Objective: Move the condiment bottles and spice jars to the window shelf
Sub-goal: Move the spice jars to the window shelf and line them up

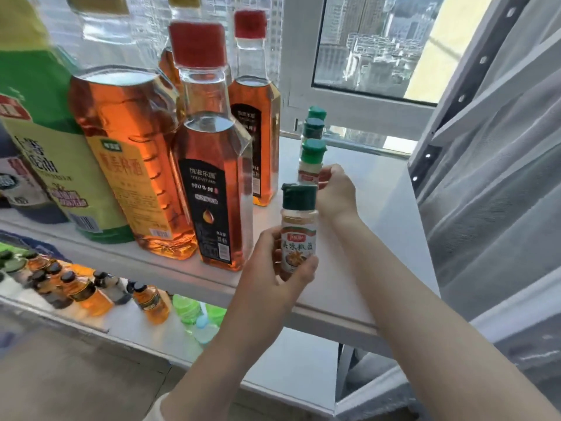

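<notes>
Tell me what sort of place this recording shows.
Probably a home kitchen or pantry corner in a high-rise flat: oil bottles and spice jars line a white window shelf, and the window looks out over tower blocks.

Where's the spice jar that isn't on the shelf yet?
Centre of the head view: the spice jar is in the left hand, beside the red-capped oil bottle.

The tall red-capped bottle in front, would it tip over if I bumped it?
Probably, with a hard bump: the red-capped bottle is tall and narrow and stands near the shelf edge. It likely feels heavy, being mostly full of amber liquid. Its smooth sides may be slippery.
</notes>
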`<state>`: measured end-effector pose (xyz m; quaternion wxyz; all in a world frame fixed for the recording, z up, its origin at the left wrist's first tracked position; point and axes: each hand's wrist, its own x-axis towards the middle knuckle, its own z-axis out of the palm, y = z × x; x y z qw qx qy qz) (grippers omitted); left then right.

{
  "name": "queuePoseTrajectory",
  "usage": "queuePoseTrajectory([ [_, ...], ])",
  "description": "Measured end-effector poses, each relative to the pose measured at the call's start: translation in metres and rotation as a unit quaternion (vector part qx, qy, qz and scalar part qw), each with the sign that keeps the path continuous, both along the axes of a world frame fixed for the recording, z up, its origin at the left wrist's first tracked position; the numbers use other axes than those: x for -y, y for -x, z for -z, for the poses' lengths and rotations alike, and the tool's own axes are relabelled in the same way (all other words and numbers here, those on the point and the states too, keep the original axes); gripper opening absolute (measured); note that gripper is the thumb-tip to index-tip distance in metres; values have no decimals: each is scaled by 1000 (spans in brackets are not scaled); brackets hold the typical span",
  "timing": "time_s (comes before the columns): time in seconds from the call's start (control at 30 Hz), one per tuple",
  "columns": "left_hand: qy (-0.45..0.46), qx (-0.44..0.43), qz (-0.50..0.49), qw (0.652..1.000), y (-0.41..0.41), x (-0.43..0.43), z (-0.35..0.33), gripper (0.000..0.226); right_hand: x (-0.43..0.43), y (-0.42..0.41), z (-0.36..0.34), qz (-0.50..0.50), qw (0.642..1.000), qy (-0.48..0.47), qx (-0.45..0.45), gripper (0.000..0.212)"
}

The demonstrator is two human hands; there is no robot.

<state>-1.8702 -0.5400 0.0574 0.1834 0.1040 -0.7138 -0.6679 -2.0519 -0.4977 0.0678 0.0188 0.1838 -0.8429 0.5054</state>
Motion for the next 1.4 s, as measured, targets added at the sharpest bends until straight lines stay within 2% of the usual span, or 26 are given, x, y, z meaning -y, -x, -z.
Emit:
queuePoseTrajectory([
  [0.13, 12, 2, -8, 1000, 3, 0, -1, 36, 9, 8, 5, 11, 1000, -8, -26, 39],
  [0.33, 21, 16, -25, 999, 5, 1, 1, 48, 17, 20, 7, 26, 998, -26, -56, 49],
  [0.43, 28, 29, -34, 999, 7, 1, -1, 42, 12, 17, 4, 17, 999, -33, -38, 57],
  [0.53, 37, 41, -34, 998, 11, -1, -7, 36, -8, 0, -16, 29, 998, 54, -7, 62],
  [0.63, 35, 50, -25, 998, 20, -2, -14, 43, -39, -30, -46, -34, 984, 167, 50, 46],
  [0.73, 49, 54, -21, 997, 32, -3, -20, 46, -57, -53, -64, -116, 985, 120, 50, 50],
  [0.83, 83, 42, -32, 995, 40, -5, -26, 42, -61, -60, -70, -129, 987, 82, 39, 55],
  [0.93, 99, 42, -39, 993, 45, -7, -29, 41, -62, -58, -71, -127, 987, 94, 32, 36],
  [1.03, 127, 45, -34, 990, 45, -6, -30, 53, -59, -51, -69, -119, 985, 120, 34, 25],
  [1.17, 208, 74, -43, 974, 31, -7, -24, 74, -47, -39, -60, -87, 990, 112, -8, 25],
  [1.4, 237, 73, -51, 967, 3, -12, -12, 66, -25, -31, -38, -57, 994, 76, -57, 31],
])
